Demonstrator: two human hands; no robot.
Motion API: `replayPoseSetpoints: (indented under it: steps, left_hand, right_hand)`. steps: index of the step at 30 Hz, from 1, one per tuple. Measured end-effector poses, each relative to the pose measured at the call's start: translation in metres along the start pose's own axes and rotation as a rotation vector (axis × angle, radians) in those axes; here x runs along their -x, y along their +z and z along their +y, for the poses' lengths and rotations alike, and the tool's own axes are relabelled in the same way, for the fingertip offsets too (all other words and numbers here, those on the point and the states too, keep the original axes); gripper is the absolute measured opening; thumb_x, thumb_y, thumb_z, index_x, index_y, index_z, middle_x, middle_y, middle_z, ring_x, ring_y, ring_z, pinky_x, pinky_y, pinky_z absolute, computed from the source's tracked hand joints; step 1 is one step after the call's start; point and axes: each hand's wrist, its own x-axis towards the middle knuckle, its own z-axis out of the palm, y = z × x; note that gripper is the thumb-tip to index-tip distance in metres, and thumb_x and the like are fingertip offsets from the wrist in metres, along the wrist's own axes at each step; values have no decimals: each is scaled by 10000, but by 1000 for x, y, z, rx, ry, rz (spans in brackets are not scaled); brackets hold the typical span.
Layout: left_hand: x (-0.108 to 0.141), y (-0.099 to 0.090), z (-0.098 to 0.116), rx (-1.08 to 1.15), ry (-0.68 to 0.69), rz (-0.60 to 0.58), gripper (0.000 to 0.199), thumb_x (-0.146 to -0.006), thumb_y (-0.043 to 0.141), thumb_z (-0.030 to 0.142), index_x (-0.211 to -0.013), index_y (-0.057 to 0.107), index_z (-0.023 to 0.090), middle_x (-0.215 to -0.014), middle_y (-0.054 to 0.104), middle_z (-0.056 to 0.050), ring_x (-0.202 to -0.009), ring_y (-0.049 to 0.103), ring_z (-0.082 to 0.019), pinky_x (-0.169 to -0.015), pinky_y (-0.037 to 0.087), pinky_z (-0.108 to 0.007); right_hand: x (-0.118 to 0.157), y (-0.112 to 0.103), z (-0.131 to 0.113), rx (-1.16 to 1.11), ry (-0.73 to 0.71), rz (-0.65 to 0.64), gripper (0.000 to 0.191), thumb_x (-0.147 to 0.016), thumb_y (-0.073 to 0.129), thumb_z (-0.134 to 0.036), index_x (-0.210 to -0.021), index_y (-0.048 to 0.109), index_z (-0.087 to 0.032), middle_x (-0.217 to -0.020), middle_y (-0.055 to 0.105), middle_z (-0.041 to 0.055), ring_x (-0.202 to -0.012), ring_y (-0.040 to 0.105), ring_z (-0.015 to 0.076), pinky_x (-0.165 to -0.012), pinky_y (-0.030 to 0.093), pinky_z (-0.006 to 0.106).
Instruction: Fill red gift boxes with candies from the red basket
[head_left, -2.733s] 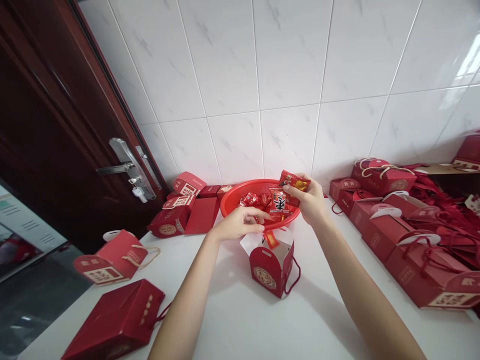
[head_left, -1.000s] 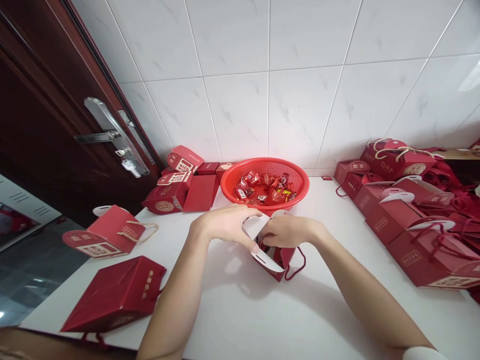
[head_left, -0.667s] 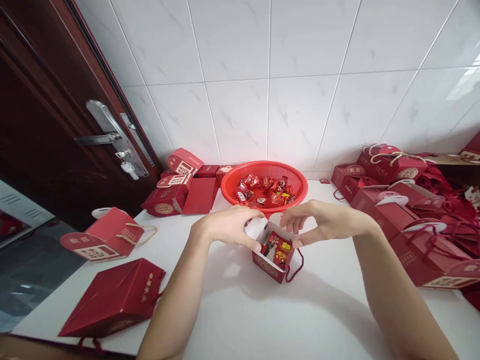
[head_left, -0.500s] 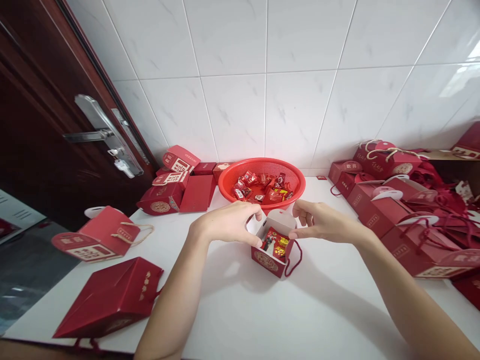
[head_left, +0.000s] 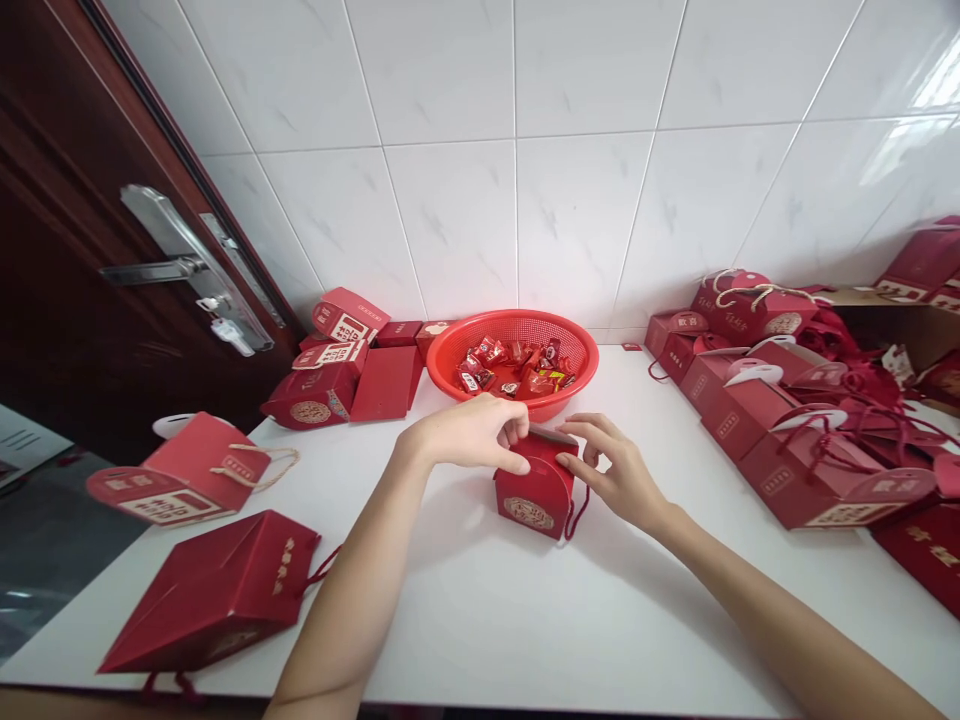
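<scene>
A small red gift box (head_left: 534,498) with a gold round emblem stands on the white table, its front flap folded up and its contents covered. My left hand (head_left: 491,435) is at the box's upper left, thumb and curled fingers on the flap. At the upper right, my right hand (head_left: 611,468) has its thumb and fingers closed on the edge of the box's top flaps. A dark red cord hangs at the box's right side. Just behind stands a red plastic basket (head_left: 517,322) with wrapped sweets.
More red boxes stand at the back left (head_left: 311,395) and in a large group on the right (head_left: 787,450). At the front left lie a dark red box (head_left: 217,590) and a lighter one (head_left: 202,460). A tiled wall rises behind.
The box's flaps have been folded up and inward, covering the sweets inside. My right hand has moved closer to the box top. The view has shifted slightly.
</scene>
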Motion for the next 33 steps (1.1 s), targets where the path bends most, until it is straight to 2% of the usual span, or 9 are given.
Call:
replayPoseSetpoints:
  steps: [3, 6, 11, 14, 18, 21, 24, 30, 33]
  left_hand:
    - [-4, 3, -3, -123, -66, 148, 463, -703, 740, 440, -1075, 561, 230, -1070, 645, -56, -1023, 606, -261, -742, 465, -308]
    - [-6, 7, -1, -139, -32, 107, 505, -742, 705, 404, -1204, 565, 255, -1187, 626, -56, -1117, 568, -262, -816, 457, -308]
    - [-10, 8, 3, -133, -41, -57, 347, -790, 634, 342, -1125, 667, 262, -1162, 648, -41, -1101, 565, -248, -812, 443, -288]
    - [-15, 7, -3, -84, -45, -95, 343, -768, 646, 383, -1087, 660, 260, -1033, 650, -25, -902, 589, -211, -691, 427, -271]
    - [-20, 7, -9, -13, -24, -129, 346, -744, 666, 392, -1057, 634, 248, -997, 641, -6, -836, 579, -183, -658, 413, -255]
    - [-19, 7, -8, -9, -44, -136, 346, -752, 661, 394, -1067, 633, 254, -1026, 651, -3, -850, 590, -185, -659, 413, -253]
    - [-16, 7, -5, -39, -75, -128, 362, -768, 644, 421, -1099, 637, 274, -946, 651, 3, -792, 591, -187, -613, 394, -256]
    - [-15, 10, -2, -103, -62, -50, 350, -769, 640, 456, -1064, 658, 270, -938, 626, -8, -788, 592, -194, -579, 377, -258]
    - [-14, 9, 0, -42, -78, 5, 285, -758, 658, 384, -1005, 671, 241, -887, 625, -15, -757, 602, -193, -573, 398, -264]
  right_hand:
    - [5, 4, 3, -63, -37, -15, 316, -944, 542, -501, -1070, 717, -269, -1274, 580, 117, -639, 575, 136, -744, 559, 396]
    - [5, 4, 4, -174, 29, -5, 364, -942, 530, -539, -1033, 729, -248, -1260, 598, 114, -731, 617, 161, -762, 559, 378]
    - [-4, -8, 11, -278, 312, 55, 526, -848, 564, -696, -818, 665, -181, -755, 628, 29, -632, 553, 148, -656, 510, 308]
    - [-8, -18, 18, -291, 386, -175, 621, -812, 552, -756, -635, 627, -165, -630, 597, 20, -619, 539, 145, -666, 481, 302]
    - [-7, -26, 22, -444, 425, -537, 535, -727, 708, -685, -660, 684, -154, -661, 665, 35, -650, 556, 151, -711, 478, 312]
    - [-7, -32, 21, -545, 464, -621, 426, -632, 830, -564, -656, 691, -162, -659, 647, 10, -651, 534, 142, -719, 463, 312]
    - [-8, -41, 17, -648, 420, -551, 402, -638, 838, -528, -619, 654, -171, -658, 617, 9, -654, 518, 142, -709, 443, 317]
    - [-11, -56, 5, -825, 305, -200, 382, -622, 841, -516, -679, 617, -213, -691, 575, 10, -713, 548, 176, -721, 454, 351]
    - [-12, -58, -1, -830, 304, -164, 339, -641, 829, -465, -747, 620, -220, -768, 605, 24, -770, 578, 188, -745, 470, 361]
